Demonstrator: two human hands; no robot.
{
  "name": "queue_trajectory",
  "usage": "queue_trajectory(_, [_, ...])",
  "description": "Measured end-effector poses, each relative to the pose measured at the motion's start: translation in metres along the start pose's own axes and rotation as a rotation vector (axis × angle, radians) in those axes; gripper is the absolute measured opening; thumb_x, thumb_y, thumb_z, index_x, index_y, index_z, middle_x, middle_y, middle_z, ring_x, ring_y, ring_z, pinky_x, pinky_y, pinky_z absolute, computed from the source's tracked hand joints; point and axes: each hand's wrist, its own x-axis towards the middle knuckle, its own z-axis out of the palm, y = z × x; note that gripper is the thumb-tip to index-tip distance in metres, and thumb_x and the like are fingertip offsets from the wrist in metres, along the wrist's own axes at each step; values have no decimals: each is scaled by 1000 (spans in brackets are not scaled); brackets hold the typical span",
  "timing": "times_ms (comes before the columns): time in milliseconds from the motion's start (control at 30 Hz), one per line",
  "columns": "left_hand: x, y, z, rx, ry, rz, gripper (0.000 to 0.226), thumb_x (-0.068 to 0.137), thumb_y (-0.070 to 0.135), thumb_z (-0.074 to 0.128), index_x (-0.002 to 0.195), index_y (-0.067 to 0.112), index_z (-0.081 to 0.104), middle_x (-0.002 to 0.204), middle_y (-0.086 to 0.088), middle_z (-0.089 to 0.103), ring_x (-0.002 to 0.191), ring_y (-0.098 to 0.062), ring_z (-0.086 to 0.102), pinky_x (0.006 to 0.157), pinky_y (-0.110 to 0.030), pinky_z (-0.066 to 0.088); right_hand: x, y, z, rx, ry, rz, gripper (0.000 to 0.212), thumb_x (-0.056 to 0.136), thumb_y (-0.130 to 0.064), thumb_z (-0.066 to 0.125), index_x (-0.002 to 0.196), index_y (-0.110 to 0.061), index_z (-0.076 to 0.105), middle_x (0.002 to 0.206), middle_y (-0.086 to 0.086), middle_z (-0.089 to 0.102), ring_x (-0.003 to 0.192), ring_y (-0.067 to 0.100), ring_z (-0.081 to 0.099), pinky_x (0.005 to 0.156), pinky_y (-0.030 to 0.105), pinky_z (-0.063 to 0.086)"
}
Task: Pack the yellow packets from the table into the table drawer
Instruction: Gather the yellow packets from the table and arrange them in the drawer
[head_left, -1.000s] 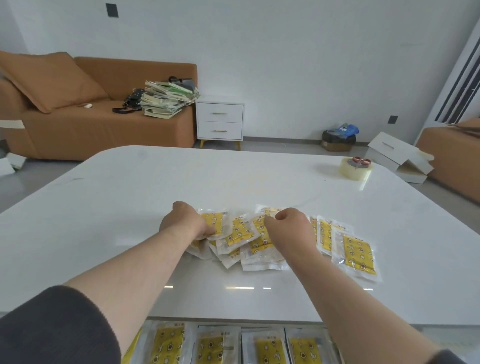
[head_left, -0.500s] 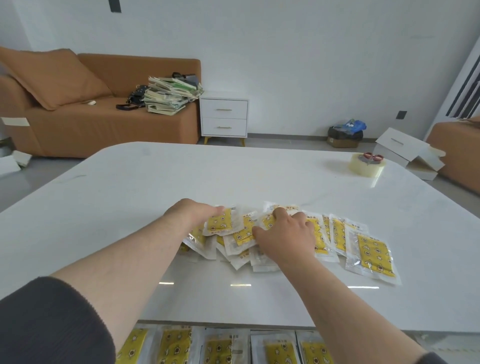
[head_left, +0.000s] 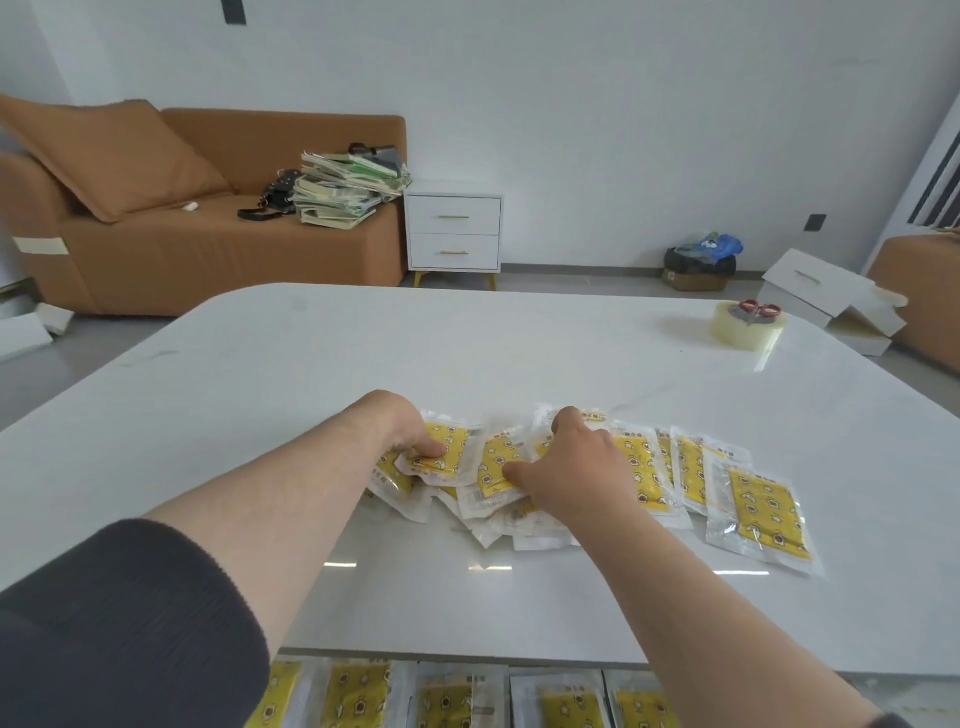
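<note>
Several yellow packets in clear wrappers lie fanned out on the white table (head_left: 519, 353), the rightmost packet (head_left: 763, 506) lying apart. My left hand (head_left: 400, 426) pinches one yellow packet (head_left: 444, 454) at the left end of the pile, thumb on top. My right hand (head_left: 576, 457) lies on the middle of the pile, thumb and fingers closing on another packet (head_left: 498, 465). Below the table's near edge the open drawer (head_left: 467, 696) shows a row of yellow packets.
A roll of clear tape (head_left: 748, 325) with scissors on it sits at the table's far right. Beyond the table stand a brown sofa (head_left: 208, 234) with a stack of papers, a white nightstand (head_left: 453, 231) and white boxes (head_left: 826, 296) on the floor.
Both hands have shifted slightly over the pile and their fingers have closed on packets. The left hand's packet has lifted a little at its edge.
</note>
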Motion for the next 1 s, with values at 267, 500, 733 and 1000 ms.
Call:
queue_trajectory(267, [-3, -32, -14, -668, -139, -4, 6, 87, 4, 71, 89, 0, 67, 68, -13, 73, 56, -25, 71, 55, -35, 60, 4, -4, -12, 199, -88, -51, 55, 84, -21, 73, 132, -21, 46, 80, -7, 54, 80, 20, 62, 59, 28, 42])
queue_trajectory(500, [-23, -73, -26, -1017, -219, -43, 13, 93, 1, 56, 102, -1, 65, 80, -19, 75, 62, -34, 73, 51, -53, 58, 6, -4, -23, 411, -184, 1, 55, 90, 3, 49, 135, -27, 57, 79, -6, 52, 58, 13, 50, 50, 22, 40])
queue_trajectory(733, [-30, -90, -20, -1209, -205, -83, 20, 97, 7, 46, 107, 0, 62, 87, -19, 72, 60, -31, 73, 44, -40, 56, 1, -7, -26, 487, -218, 59, 39, 89, 5, 39, 115, 4, 68, 103, 30, 63, 68, 16, 39, 62, 29, 31])
queue_trajectory(1000, [-68, -95, -26, -1307, -211, -71, 16, 97, 8, 45, 97, 5, 61, 74, -16, 74, 55, -30, 72, 40, -37, 54, -9, -1, -29, 763, -127, 94, 10, 87, -14, 69, 93, -22, 68, 83, 9, 69, 69, 22, 58, 65, 36, 53])
